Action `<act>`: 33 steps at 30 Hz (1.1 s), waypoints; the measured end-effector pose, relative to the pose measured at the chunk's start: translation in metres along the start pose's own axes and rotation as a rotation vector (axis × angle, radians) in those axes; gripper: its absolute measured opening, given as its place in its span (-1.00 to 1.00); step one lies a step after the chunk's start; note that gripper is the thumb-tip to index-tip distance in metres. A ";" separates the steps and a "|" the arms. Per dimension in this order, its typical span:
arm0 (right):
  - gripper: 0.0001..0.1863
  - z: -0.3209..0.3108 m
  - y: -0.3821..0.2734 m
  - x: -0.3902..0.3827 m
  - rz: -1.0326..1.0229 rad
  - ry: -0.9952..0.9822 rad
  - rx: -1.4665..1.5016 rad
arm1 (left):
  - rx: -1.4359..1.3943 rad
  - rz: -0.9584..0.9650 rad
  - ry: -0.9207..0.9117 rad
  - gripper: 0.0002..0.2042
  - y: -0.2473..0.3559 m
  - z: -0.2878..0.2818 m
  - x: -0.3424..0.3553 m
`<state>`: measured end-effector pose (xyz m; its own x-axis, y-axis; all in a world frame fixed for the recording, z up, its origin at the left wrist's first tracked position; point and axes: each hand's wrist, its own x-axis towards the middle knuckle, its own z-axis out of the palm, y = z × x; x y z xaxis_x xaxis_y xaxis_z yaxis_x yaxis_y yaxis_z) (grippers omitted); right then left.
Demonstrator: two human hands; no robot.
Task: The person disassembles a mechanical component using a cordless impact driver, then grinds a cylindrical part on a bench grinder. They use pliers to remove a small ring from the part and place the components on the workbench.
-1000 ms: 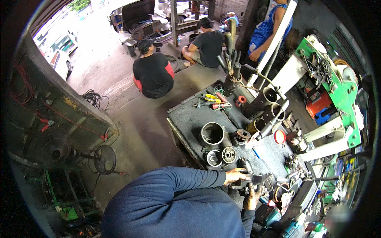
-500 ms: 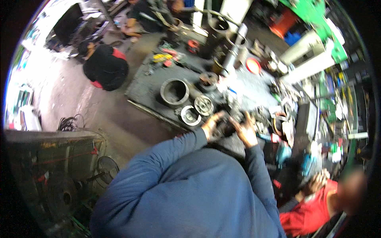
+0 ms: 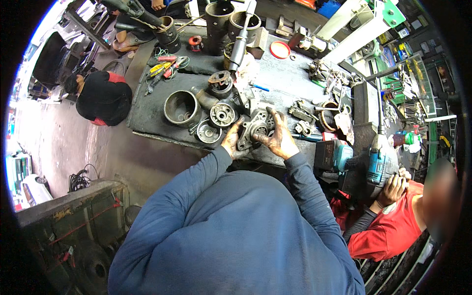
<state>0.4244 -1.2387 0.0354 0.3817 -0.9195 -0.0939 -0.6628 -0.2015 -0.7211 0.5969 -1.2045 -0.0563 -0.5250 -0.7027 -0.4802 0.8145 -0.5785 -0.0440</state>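
Between my hands, at the near edge of the workbench, is a greasy grey metal housing (image 3: 245, 136) with a round bore and bolt lugs. My left hand (image 3: 231, 142) grips its left side. My right hand (image 3: 281, 139) is wrapped round the right side, thumb across the front near the bore; both hands are blackened. Just left of the housing lie a round metal plate with holes (image 3: 222, 114) and a shallow metal end cap (image 3: 209, 132). A wide metal cylinder (image 3: 181, 109) stands beside them. Behind the housing rests a blue pen (image 3: 259, 87).
A dark rusty round part (image 3: 220, 82), tall metal cylinders (image 3: 219, 29) and a red ring-shaped lid (image 3: 280, 49) are farther back. Loose metal parts (image 3: 302, 114) lie right. A teal power tool (image 3: 377, 164) is near a red-shirted person (image 3: 388, 231); another person (image 3: 103, 97) crouches left.
The view has shifted, and the bench things now appear farther left and higher. My hands still hold the housing, which now shows more clearly, its bored face visible.
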 end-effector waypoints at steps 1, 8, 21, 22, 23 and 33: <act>0.04 0.003 0.007 -0.004 0.001 0.034 0.036 | 0.055 0.018 -0.008 -0.49 -0.002 -0.004 0.002; 0.00 0.016 0.052 -0.061 0.150 0.124 0.977 | 0.619 0.319 0.127 -0.37 -0.027 0.048 -0.024; -0.16 -0.005 0.096 -0.093 0.332 0.122 1.267 | 1.846 0.758 0.274 -0.23 -0.025 0.049 -0.026; -0.11 -0.014 0.087 -0.092 0.325 0.143 1.291 | 1.846 0.770 0.286 -0.24 -0.023 0.044 -0.026; -0.09 -0.023 0.077 -0.087 0.251 0.181 1.295 | 1.846 0.782 0.300 -0.24 -0.022 0.039 -0.026; -0.44 -0.050 0.003 -0.037 -0.157 0.083 -0.225 | 2.051 0.870 0.356 -0.30 -0.024 0.045 -0.045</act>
<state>0.3763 -1.2219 0.0711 0.4432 -0.8937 0.0697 -0.7295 -0.4047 -0.5514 0.5900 -1.1774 0.0059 -0.0533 -0.9982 0.0270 -0.6468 0.0551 0.7607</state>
